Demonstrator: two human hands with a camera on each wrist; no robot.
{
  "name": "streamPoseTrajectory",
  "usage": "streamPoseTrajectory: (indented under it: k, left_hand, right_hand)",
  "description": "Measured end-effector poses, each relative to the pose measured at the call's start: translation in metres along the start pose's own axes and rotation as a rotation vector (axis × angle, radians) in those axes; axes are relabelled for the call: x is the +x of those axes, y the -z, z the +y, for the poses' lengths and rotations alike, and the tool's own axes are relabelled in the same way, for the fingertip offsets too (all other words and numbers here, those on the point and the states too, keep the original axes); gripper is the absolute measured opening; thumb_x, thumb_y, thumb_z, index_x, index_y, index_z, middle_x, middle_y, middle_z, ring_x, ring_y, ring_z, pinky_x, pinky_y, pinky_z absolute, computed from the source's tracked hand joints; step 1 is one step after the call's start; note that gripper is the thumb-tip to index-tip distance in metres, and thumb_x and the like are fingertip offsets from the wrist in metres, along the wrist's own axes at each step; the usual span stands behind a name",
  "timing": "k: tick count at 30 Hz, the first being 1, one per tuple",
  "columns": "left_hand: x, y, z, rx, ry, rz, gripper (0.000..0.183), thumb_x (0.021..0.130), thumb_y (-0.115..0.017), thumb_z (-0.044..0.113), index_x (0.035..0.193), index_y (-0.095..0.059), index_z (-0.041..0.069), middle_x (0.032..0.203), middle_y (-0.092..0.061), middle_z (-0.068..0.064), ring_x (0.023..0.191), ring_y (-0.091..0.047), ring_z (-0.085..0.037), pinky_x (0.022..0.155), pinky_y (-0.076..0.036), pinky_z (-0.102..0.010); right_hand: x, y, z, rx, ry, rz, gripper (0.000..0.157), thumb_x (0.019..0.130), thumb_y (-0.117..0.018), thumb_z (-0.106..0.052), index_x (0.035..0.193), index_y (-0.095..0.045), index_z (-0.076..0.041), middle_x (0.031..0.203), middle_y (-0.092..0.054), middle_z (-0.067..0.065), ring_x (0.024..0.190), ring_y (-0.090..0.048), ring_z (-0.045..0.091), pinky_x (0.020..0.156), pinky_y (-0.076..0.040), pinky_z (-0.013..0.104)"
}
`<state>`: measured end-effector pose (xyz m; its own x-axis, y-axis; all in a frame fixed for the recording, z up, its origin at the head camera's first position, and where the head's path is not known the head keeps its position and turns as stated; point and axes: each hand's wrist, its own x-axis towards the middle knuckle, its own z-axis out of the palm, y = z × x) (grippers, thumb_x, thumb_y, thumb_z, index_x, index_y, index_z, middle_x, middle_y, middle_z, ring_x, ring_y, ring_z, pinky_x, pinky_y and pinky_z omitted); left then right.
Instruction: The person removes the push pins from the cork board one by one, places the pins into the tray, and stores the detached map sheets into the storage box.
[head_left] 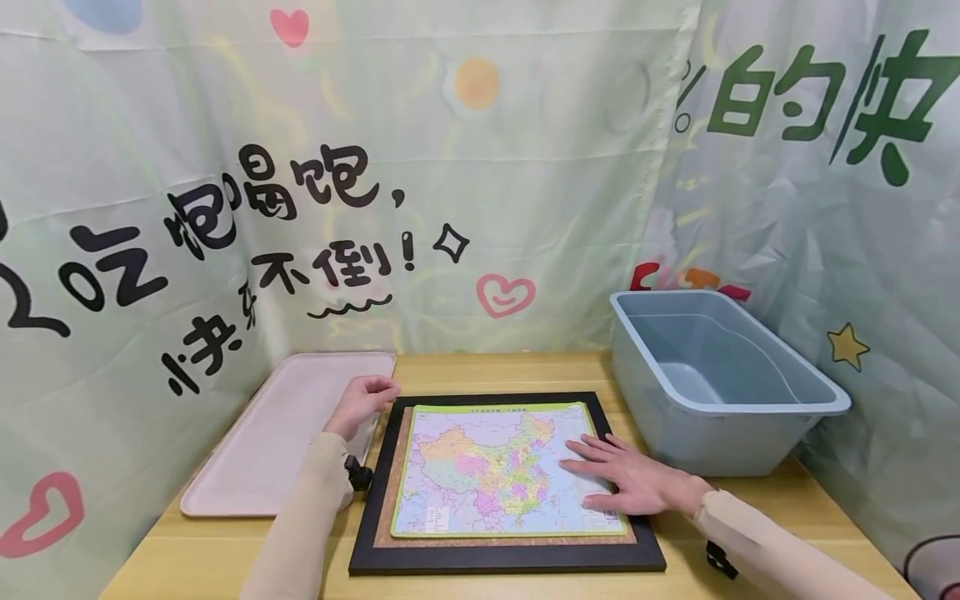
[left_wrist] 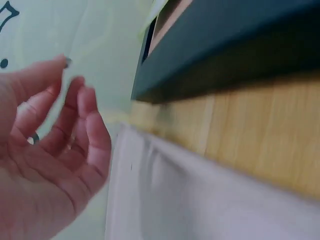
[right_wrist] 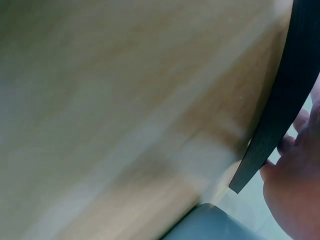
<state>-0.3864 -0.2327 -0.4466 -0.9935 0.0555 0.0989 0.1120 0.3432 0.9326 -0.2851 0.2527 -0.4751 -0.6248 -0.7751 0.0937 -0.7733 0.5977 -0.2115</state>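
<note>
A colourful map sheet (head_left: 487,475) of China with a green border lies on a cork-coloured board (head_left: 397,475) inside a black frame (head_left: 510,560). My right hand (head_left: 630,479) rests with spread fingers on the map's right side, reaching over the frame's right edge. In the right wrist view, that hand (right_wrist: 292,185) is partly hidden behind the dark frame (right_wrist: 280,110). Near the frame's upper left corner, beside the tray, my left hand (head_left: 363,404) hovers with loosely bent fingers. The left wrist view shows nothing held in this hand (left_wrist: 60,150).
A pale pink tray (head_left: 258,450) lies left of the frame, partly behind my left forearm. To the right stands a deep blue-grey plastic tub (head_left: 712,433). Both sit on a wooden table (head_left: 180,554), with printed fabric (head_left: 525,192) hanging behind and at the sides.
</note>
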Motion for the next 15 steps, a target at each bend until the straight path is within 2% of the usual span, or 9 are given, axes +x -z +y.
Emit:
streamPoseTrajectory:
  k: [5, 6, 9, 15]
  left_hand:
    - [-0.003, 0.016, -0.007, 0.104, 0.094, 0.047, 0.024, 0.094, -0.064, 0.009, 0.106, -0.066, -0.011, 0.095, -0.067, -0.017, 0.081, -0.06, -0.021, 0.07, -0.051, -0.031]
    - [-0.001, 0.019, -0.013, 0.126, 0.113, 0.065, 0.022, 0.093, -0.065, 0.01, 0.103, -0.067, -0.009, 0.091, -0.067, -0.012, 0.077, -0.059, -0.017, 0.065, -0.048, -0.027]
    - [-0.004, 0.03, -0.022, 0.169, 0.17, 0.084, 0.019, 0.091, -0.066, 0.01, 0.099, -0.068, -0.007, 0.085, -0.065, -0.007, 0.07, -0.056, -0.017, 0.058, -0.045, -0.026]
    - [-0.004, 0.046, -0.036, 0.236, 0.292, 0.085, 0.02, 0.087, -0.066, 0.01, 0.099, -0.071, -0.004, 0.085, -0.063, -0.004, 0.068, -0.051, -0.014, 0.058, -0.042, -0.025]
  right_hand:
    - [-0.001, 0.001, 0.0, -0.027, -0.002, -0.009, 0.055, 0.1, -0.049, -0.047, 0.152, -0.038, -0.031, 0.16, -0.031, 0.008, 0.146, -0.026, 0.039, 0.11, -0.016, 0.06]
    - [-0.001, 0.0, -0.001, -0.028, -0.001, -0.012, 0.056, 0.1, -0.049, -0.047, 0.152, -0.037, -0.031, 0.161, -0.029, 0.007, 0.146, -0.025, 0.039, 0.11, -0.014, 0.058]
    - [0.0, 0.0, -0.001, -0.044, 0.0, -0.021, 0.057, 0.101, -0.047, -0.047, 0.153, -0.034, -0.031, 0.162, -0.026, 0.007, 0.147, -0.023, 0.037, 0.11, -0.01, 0.054]
    - [-0.002, -0.002, 0.0, -0.043, -0.015, -0.039, 0.058, 0.101, -0.046, -0.049, 0.154, -0.031, -0.032, 0.163, -0.024, 0.004, 0.149, -0.021, 0.035, 0.11, -0.006, 0.049]
